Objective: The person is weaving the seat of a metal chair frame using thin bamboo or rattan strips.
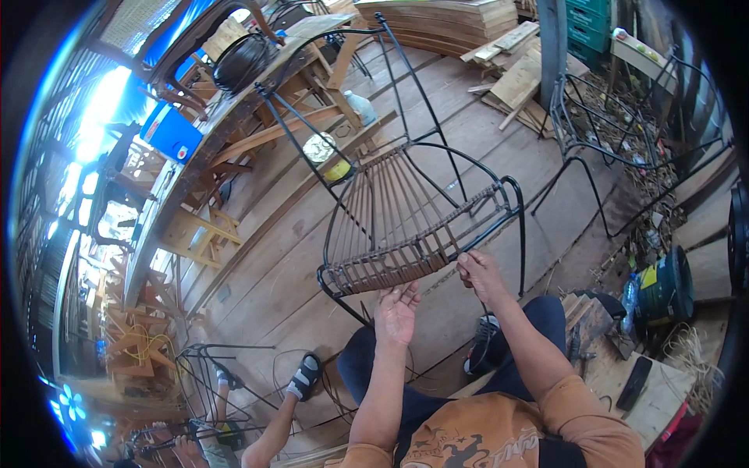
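Observation:
A black metal chair frame (521, 234) stands in front of me, tilted, with brown rattan strands (382, 199) fanned across it. Along its near edge the strands are wrapped in a dense woven band (390, 267). Palm up, my left hand (396, 316) is just under this band, fingers stretched out and their tips at its lower edge. To the right, my right hand (479, 276) is closed in a pinch beside the same edge, on a thin rattan strand that hangs down past it.
Another bare black metal frame (601, 156) stands at the right. A long wooden table (195, 160) carries a blue cooler (172, 132). Stacked boards (445, 23) lie at the back. At lower right, a phone (634, 384) rests on a board near a dark bucket (665, 287). Another person's sandalled foot (306, 376) is at lower left.

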A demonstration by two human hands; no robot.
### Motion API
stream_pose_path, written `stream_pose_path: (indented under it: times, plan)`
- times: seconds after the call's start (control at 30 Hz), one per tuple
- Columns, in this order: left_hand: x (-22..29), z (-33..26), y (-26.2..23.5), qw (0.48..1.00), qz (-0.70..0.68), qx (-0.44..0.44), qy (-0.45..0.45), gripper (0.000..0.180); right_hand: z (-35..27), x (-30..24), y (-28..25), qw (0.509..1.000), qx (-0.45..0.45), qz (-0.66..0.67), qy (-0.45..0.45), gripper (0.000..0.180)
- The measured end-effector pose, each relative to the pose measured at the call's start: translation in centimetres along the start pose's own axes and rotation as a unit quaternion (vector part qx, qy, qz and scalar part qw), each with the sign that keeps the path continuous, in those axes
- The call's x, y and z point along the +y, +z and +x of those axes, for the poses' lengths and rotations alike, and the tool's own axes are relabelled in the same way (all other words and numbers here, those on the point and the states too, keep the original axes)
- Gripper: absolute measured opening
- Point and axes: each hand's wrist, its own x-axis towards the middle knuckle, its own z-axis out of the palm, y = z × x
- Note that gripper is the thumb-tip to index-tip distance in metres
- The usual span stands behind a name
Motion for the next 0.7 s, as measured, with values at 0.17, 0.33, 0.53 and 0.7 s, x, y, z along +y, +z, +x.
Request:
stream_pose_path:
  times: [0.17,0.33,0.53,0.7]
  plan:
    - [-2.0,-2.1,0.3,0.993,0.110,0.018,-0.046,0.023,-0.1,0.7,-0.2,1.000,-0.004,0.007,-0.008,0.031]
    - [-6.5,-5.6,0.0,0.964,0.221,-0.007,-0.145,0.016,-0.4,0.9,-0.4,1.000,-0.004,0.008,-0.006,0.032]
    - [-5.9,-6.1,-0.7,0.976,0.184,0.047,-0.104,0.017,-0.7,1.1,-0.7,1.000,-0.022,0.021,0.007,0.032]
    - [-1.7,-3.4,0.1,0.994,0.076,0.080,-0.005,0.020,-1.2,0.5,-0.5,1.000,-0.024,-0.002,0.013,0.032]
